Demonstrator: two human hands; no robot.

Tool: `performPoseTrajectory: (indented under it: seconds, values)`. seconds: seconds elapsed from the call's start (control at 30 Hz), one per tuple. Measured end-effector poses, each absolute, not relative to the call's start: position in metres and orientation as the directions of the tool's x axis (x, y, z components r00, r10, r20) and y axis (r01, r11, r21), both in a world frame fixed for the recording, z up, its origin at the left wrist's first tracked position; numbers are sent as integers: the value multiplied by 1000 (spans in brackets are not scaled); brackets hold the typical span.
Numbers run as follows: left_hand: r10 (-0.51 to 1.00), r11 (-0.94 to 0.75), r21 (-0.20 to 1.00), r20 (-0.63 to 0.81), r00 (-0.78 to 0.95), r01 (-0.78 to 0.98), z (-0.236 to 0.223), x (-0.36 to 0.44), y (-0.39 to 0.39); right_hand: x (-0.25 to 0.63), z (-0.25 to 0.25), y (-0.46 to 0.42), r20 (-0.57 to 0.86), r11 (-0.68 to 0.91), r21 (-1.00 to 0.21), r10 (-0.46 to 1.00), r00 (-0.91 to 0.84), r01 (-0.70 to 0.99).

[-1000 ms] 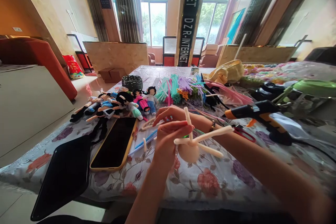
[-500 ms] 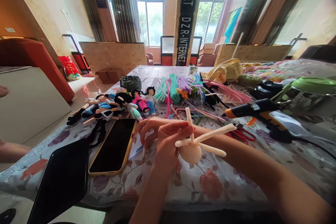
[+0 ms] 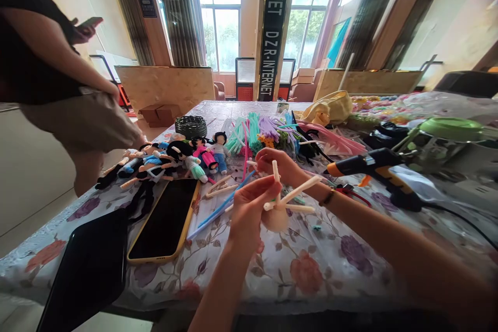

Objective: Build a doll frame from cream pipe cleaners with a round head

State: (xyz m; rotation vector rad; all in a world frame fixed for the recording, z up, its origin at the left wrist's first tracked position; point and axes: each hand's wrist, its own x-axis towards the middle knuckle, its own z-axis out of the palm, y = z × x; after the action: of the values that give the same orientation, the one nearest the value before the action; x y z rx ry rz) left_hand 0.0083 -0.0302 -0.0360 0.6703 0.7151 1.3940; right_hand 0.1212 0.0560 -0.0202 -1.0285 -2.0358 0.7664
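Above the flower-printed, cloth-covered tabletop, near the middle of its near edge, the person's left hand has its grip pinched on a cream, round-headed figure of fuzzy stems. The right hand is just beyond it, fingers curled; whether its grip holds anything cannot be told.

The figure's stems splay toward the right edge, so a brush of the right forearm could bend them or twist the figure out of the pinch. The black-and-orange glue gun points its nozzle toward the right wrist; if hot, it could burn an arm lifted carelessly. At the near left corner, a flat black panel seems to jut past the edge, so a knock from a passer-by could tip it off.
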Motion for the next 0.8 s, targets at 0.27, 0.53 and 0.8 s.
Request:
performPoseTrajectory:
  seconds: [0.27, 0.53, 0.8]
  values:
    - [998, 12, 882, 16, 56, -470, -38, 15, -32, 179, -20, 31, 112, 106, -994, 953, -281, -38]
    - [989, -72, 958, 105, 105, -278, -38, 20, -32, 191, -16, 13, 14, -75, -977, 910, -414, -199]
    - [992, -65, 980, 84, 92, -189, -39, 32, -30, 203, -20, 14, 46, -29, -982, 920, -389, -186]
